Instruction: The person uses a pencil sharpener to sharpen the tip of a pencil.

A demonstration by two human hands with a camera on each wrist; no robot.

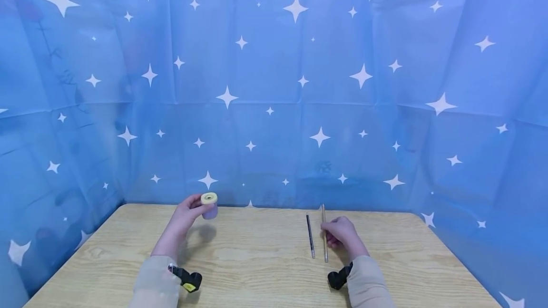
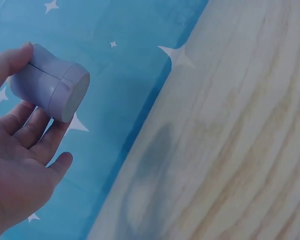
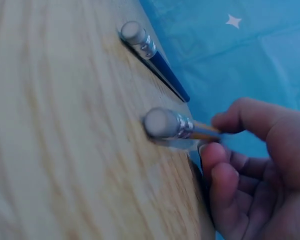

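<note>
My left hand [image 1: 186, 214] holds a small purple pencil sharpener [image 1: 210, 212] up over the table's far left part. Its top is yellow, with a dark hole in the middle; the left wrist view shows its rounded purple body and flat pale base. The thumb lies on one side of it and the fingers on the other. To the right, my right hand [image 1: 344, 233] pinches a yellow pencil [image 3: 200, 130] between thumb and fingers, its grey eraser end pointing towards me, low over the wood. Just left of it, a dark blue pencil [image 1: 310, 237] lies on the table, eraser end nearest me.
The light wooden table [image 1: 257, 270] ends at a blue curtain [image 1: 265, 61] with white stars, which hangs behind it and at both sides. Black wrist cameras [image 1: 188, 279] sit on both sleeves.
</note>
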